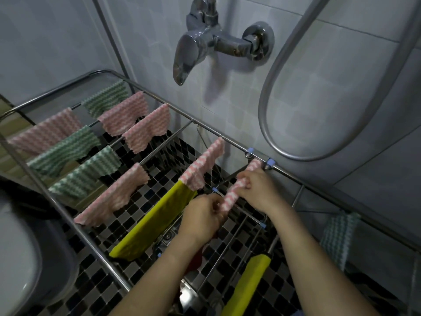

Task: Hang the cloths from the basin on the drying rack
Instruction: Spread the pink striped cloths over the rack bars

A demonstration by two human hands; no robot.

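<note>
A pink-and-white striped cloth (230,197) lies along a rod of the metal drying rack (227,137), near its right end. My left hand (202,215) pinches the near end of this cloth. My right hand (255,190) grips it farther up, close to the rack's back rail. Several pink and green striped cloths (134,124) hang on the rods to the left. A yellow-green cloth (152,222) hangs on the neighbouring rod, with another pink cloth (205,165) above it. The basin is not in view.
A chrome tap (193,46) and shower hose (273,87) are on the tiled wall behind the rack. A second yellow-green cloth (248,283) and a green striped cloth (339,238) hang at the right. A white toilet (18,258) stands at the left. Checkered floor tiles lie below.
</note>
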